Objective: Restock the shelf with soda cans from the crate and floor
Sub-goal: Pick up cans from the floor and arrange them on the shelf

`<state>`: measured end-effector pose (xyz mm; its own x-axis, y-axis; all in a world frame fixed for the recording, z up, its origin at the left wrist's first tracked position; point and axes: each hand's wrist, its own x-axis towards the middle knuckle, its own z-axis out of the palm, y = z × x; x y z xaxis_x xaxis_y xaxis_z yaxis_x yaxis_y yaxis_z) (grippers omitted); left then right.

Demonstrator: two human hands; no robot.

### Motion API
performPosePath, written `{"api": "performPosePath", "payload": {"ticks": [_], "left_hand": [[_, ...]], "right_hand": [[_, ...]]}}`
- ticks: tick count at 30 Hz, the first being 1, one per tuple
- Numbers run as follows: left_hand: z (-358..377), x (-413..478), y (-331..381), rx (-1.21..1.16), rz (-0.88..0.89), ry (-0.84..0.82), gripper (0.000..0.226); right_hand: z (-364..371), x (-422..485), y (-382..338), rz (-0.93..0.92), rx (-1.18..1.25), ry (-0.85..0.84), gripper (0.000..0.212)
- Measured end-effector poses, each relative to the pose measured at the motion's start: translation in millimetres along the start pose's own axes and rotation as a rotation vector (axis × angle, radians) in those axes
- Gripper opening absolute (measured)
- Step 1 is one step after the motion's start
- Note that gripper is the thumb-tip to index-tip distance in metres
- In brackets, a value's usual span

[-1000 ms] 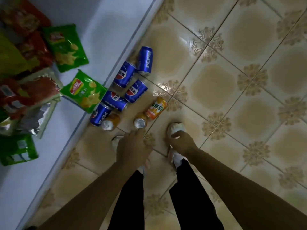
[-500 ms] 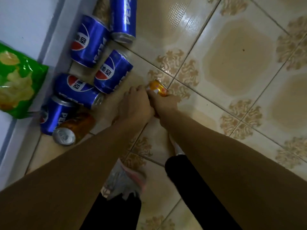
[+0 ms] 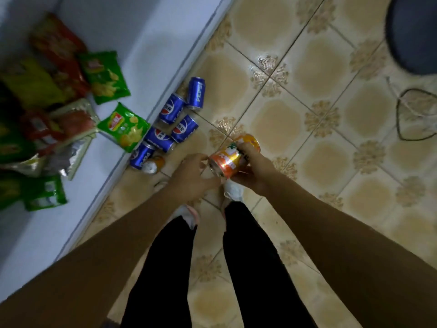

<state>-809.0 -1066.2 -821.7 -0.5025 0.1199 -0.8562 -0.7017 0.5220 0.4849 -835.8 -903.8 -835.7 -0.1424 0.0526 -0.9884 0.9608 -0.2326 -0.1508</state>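
Five blue cans (image 3: 176,121) and one orange can (image 3: 155,163) lying against shelf edge (image 3: 165,91). Two orange cans (image 3: 227,160) gripped in right hand (image 3: 254,171); left hand (image 3: 191,178) half-open, fingertips at nearer can's rim. Open tiled floor (image 3: 307,114) rightward.

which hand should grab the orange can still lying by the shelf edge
Left. The left hand looks free and nearer the orange can on the floor; the right hand already holds two orange cans.

Orange can (image 3: 226,162): metal, glossy printed wall, bare silvery end. Blue cans (image 3: 171,125): metal, glossy blue finish. Floor (image 3: 314,143): glazed tiles, smooth, reflective, with patterned corners. Snack bags (image 3: 123,127): thin plastic film, shiny and creased; one shows a silvery foil inside. Shelf (image 3: 142,43): smooth, matt, pale surface. Trousers (image 3: 170,263): black cloth, matt.
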Motion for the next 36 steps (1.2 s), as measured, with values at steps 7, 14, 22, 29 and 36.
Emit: {"api": "performPosePath", "payload": {"ticks": [7, 14, 22, 29, 36], "left_hand": [[-6.8, -213.4, 82.8, -0.526, -0.033, 0.029, 0.064], [13.5, -329.1, 108.9, -0.721, 0.165, 0.296, 0.080], [22.7, -425.2, 107.6, -1.286, 0.299, 0.675, 0.028], [30.5, -522.3, 32.4, -1.780, 0.450, 0.725, 0.040], [67.6, -646.8, -101.7, -1.980, 0.814, 0.704, 0.097]], "right_hand": [[-25.4, -228.5, -30.3, -0.088, -0.013, -0.334, 0.022], [-21.1, -338.4, -7.4, -0.160, 0.067, -0.620, 0.034], [13.7, -403.2, 19.6, -0.332, -0.344, -0.874, 0.067], [69.4, -469.8, 96.7, -0.448, -0.632, -1.066, 0.089], [114.1, -563.5, 247.9, -0.580, -0.720, -1.297, 0.090]]}}
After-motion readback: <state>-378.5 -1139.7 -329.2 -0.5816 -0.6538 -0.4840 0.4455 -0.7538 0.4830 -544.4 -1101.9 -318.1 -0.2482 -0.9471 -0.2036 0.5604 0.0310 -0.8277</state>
